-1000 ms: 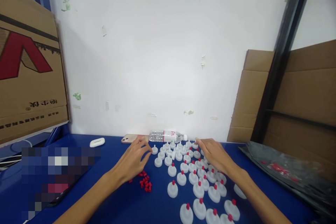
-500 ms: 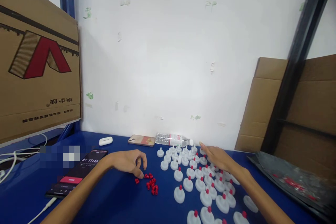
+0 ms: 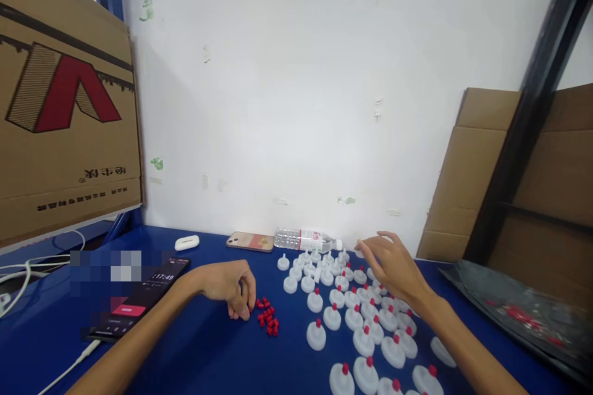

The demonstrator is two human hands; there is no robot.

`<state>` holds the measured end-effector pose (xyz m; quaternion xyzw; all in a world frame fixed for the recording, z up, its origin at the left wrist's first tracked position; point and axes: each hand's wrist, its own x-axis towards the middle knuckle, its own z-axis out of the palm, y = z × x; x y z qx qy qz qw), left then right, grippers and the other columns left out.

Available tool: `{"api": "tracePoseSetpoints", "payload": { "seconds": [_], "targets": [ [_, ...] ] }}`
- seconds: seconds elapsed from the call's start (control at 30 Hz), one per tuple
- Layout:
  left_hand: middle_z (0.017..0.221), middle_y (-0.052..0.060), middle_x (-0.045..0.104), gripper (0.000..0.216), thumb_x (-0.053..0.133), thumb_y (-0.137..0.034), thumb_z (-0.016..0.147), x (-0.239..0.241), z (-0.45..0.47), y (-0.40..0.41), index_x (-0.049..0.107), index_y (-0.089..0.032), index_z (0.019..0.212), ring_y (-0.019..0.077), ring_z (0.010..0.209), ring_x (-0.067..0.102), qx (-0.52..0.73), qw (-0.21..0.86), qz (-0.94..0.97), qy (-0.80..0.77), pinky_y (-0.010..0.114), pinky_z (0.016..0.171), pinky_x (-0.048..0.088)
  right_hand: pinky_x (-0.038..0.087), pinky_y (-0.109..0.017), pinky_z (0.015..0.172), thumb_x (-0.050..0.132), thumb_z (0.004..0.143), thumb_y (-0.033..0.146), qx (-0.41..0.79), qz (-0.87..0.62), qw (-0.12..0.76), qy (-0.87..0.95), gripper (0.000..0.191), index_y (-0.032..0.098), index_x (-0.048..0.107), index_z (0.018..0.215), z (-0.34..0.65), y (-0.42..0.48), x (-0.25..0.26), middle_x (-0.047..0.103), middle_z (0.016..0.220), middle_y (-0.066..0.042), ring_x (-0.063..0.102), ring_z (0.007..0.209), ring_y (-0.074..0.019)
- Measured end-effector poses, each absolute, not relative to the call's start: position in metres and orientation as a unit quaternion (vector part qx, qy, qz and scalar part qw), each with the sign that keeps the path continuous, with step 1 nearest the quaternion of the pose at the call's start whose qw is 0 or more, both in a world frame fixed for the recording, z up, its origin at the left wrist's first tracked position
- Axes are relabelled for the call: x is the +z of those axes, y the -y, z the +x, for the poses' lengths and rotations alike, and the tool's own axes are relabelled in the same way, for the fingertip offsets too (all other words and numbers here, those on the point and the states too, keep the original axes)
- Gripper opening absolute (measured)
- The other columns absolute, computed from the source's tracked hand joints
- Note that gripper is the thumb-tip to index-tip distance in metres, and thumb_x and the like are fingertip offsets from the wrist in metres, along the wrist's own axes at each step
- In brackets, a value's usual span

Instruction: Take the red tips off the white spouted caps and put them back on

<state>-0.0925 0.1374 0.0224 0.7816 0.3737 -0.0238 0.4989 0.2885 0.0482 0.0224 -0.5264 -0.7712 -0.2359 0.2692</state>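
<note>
My left hand (image 3: 229, 287) rests on the blue table (image 3: 217, 358) with its fingers curled down, the fingertips pinched at the left edge of a small heap of red plugs (image 3: 267, 315). My right hand (image 3: 393, 265) hovers with fingers spread over the far end of a field of several white caps (image 3: 352, 315). Most near caps carry a red plug; the far ones (image 3: 306, 268) are plain white.
A phone with a running timer (image 3: 139, 299) lies left of my left hand, cables beyond it. A white earbud case (image 3: 186, 242), a second phone (image 3: 250, 241) and a lying water bottle (image 3: 306, 239) line the wall. Cardboard boxes stand left and right; a dark plastic bag (image 3: 519, 315) lies right.
My left hand has drawn back from the far white caps to the red plugs and curled onto them. My right hand has lifted slightly off the caps. The view has shifted left.
</note>
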Motion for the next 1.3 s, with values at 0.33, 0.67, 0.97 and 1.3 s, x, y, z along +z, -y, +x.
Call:
{"api": "tracePoseSetpoints", "payload": {
  "seconds": [0.33, 0.67, 0.97, 1.3],
  "targets": [
    [0.056, -0.001, 0.065, 0.005, 0.073, -0.021, 0.062, 0.030, -0.085, -0.128, 0.072, -0.018, 0.066, 0.0133, 0.050, 0.057, 0.006, 0.434, 0.827, -0.359, 0.023, 0.052, 0.045, 0.036, -0.048, 0.106, 0.037, 0.104, 0.027, -0.223, -0.480, 0.298, 0.795, 0.035, 0.021, 0.071, 0.094, 0.249, -0.030, 0.034, 0.075, 0.094, -0.006, 0.068, 0.087, -0.0191],
    [0.066, -0.001, 0.066, 0.033, 0.082, -0.036, 0.061, 0.032, -0.100, -0.142, 0.074, -0.018, 0.087, 0.0122, 0.053, 0.054, -0.007, 0.400, 0.839, -0.369, 0.020, 0.048, 0.037, 0.034, -0.048, 0.106, 0.050, 0.099, 0.021, -0.218, -0.401, 0.301, 0.837, 0.019, 0.022, 0.069, 0.101, 0.218, -0.017, 0.029, 0.074, 0.096, -0.003, 0.067, 0.092, -0.0194],
    [0.059, -0.001, 0.063, 0.024, 0.076, -0.040, 0.066, 0.023, -0.097, -0.145, 0.072, -0.018, 0.074, 0.0137, 0.056, 0.055, 0.002, 0.376, 0.850, -0.370, 0.022, 0.053, 0.041, 0.036, -0.047, 0.105, 0.050, 0.098, 0.022, -0.211, -0.403, 0.301, 0.838, 0.021, 0.023, 0.071, 0.098, 0.214, -0.017, 0.026, 0.075, 0.094, -0.003, 0.067, 0.089, -0.0189],
    [0.073, 0.002, 0.067, 0.029, 0.056, -0.044, 0.081, 0.030, -0.086, -0.133, 0.063, -0.017, 0.084, 0.0179, 0.068, 0.060, 0.084, 0.314, 0.857, -0.400, 0.025, 0.058, 0.041, 0.037, -0.046, 0.105, 0.052, 0.098, 0.022, -0.180, -0.369, 0.316, 0.855, 0.018, 0.023, 0.070, 0.098, 0.197, -0.012, 0.021, 0.075, 0.091, -0.003, 0.067, 0.088, -0.0191]
  ]
}}
